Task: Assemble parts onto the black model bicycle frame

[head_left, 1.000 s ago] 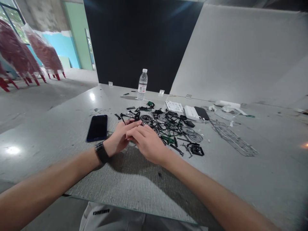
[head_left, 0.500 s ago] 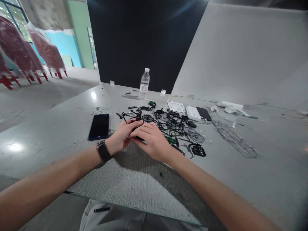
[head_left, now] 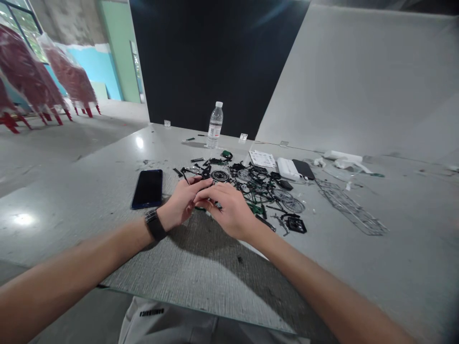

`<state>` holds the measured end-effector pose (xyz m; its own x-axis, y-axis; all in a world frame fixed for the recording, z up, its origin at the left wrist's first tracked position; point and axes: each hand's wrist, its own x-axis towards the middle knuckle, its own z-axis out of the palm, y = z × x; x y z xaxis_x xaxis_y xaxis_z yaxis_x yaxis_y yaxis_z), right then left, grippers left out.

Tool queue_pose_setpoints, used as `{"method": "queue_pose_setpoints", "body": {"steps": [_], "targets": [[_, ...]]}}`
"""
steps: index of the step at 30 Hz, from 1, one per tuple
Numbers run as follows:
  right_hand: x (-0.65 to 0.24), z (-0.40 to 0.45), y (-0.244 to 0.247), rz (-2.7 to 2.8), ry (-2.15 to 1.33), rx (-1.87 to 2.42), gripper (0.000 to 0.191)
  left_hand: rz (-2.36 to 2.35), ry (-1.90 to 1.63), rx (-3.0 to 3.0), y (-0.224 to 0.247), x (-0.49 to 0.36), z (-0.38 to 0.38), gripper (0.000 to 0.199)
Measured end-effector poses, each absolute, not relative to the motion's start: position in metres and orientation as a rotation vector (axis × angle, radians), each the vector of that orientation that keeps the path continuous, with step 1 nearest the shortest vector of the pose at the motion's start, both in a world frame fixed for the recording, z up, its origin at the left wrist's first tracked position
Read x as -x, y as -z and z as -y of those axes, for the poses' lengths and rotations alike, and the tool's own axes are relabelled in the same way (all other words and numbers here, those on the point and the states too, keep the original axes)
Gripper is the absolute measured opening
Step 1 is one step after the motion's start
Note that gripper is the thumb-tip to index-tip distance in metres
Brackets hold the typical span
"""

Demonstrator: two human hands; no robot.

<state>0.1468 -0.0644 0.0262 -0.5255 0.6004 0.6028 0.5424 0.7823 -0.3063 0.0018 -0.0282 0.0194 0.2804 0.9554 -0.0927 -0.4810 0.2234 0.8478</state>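
Note:
Near the table's front, my left hand [head_left: 180, 200] is closed, thumb and fingers bent around a small green and black plastic part [head_left: 200, 209] that is mostly hidden. A thin black piece [head_left: 186, 178] pokes up by the fingertips. My right hand [head_left: 231, 210] meets it from the right, fingers curled over the same part, with a bit of dark piece showing under the fingers. Just beyond the hands lie a black spoked wheel [head_left: 220, 176] and many loose model bicycle parts [head_left: 256, 191], among them a clear spoked wheel [head_left: 289, 200].
A phone [head_left: 147, 189] lies left of my hands. Behind the parts stands a water bottle [head_left: 215, 126]. An instruction sheet [head_left: 262, 158], a white box-like device [head_left: 288, 168] and a grey sprue frame [head_left: 351, 208] lie to the right. A black panel [head_left: 215, 62] rises at the back.
My right fingers have shifted and curled more, opening a gap under them where green and dark bits of the part now show. My left hand has hardly moved.

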Motion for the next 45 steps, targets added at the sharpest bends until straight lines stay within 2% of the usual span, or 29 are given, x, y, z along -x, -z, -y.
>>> {"method": "queue_pose_setpoints", "body": {"steps": [9,22,30,40,45], "targets": [[-0.148,0.067,-0.029,2.201,-0.177,0.857,0.008,-0.75,-1.103,-0.874,-0.021,-0.001,0.03,0.017],[-0.149,0.074,-0.038,2.296,0.02,0.779,0.012,-0.79,-1.136,-0.919,-0.019,-0.001,0.031,0.016],[-0.152,0.071,-0.033,2.165,-0.047,0.867,0.014,-0.821,-1.124,-0.893,-0.021,-0.001,0.03,0.016],[-0.16,0.069,-0.034,2.346,0.266,0.88,0.016,-0.901,-1.114,-0.853,-0.026,0.004,0.029,0.019],[-0.171,0.075,-0.048,2.629,0.005,0.853,0.016,-0.926,-1.154,-0.872,-0.028,0.006,0.026,0.024]]}}
